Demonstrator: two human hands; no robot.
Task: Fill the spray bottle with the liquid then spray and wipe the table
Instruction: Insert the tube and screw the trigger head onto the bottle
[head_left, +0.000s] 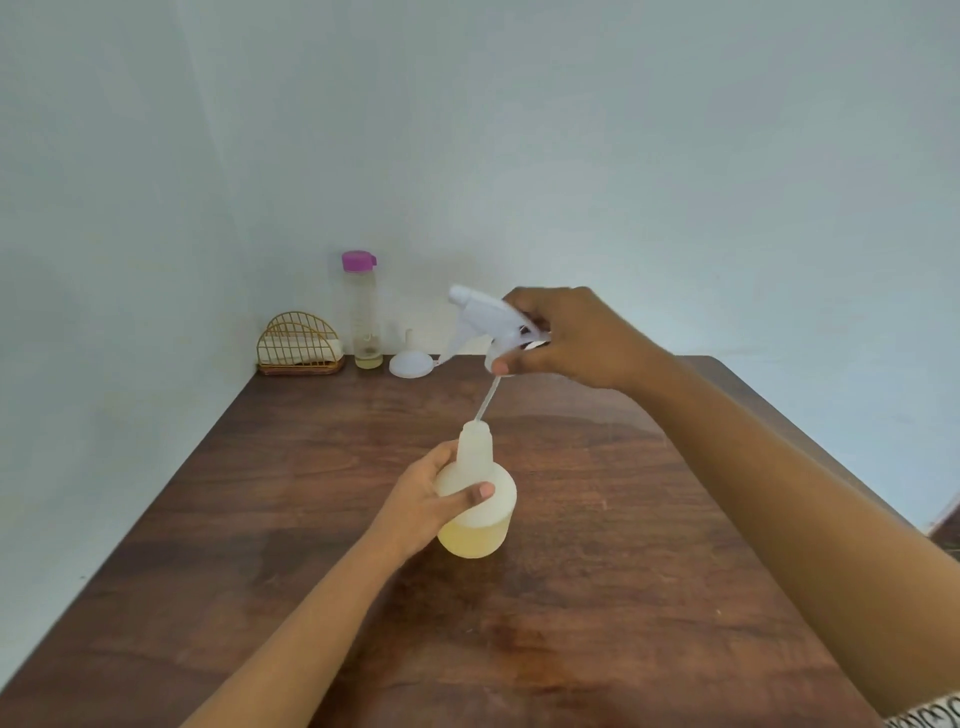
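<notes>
Since the desk (597, 597) isn't sprayed or wiped yet, this looks like the recapping step. The spray bottle (483, 530) is mid-desk, part-filled with yellowish liquid, with the left hand (426, 499) fingers wrapped round its body. The right hand (582, 338), above and farther, has its fingers pinching the spray head (483, 317) at the collar. The dip tube (487, 400) is slanted, tip at the open neck. Risks: the tube snags the rim and tips the bottle, spilling liquid; a crooked collar cross-threads and leaks.
</notes>
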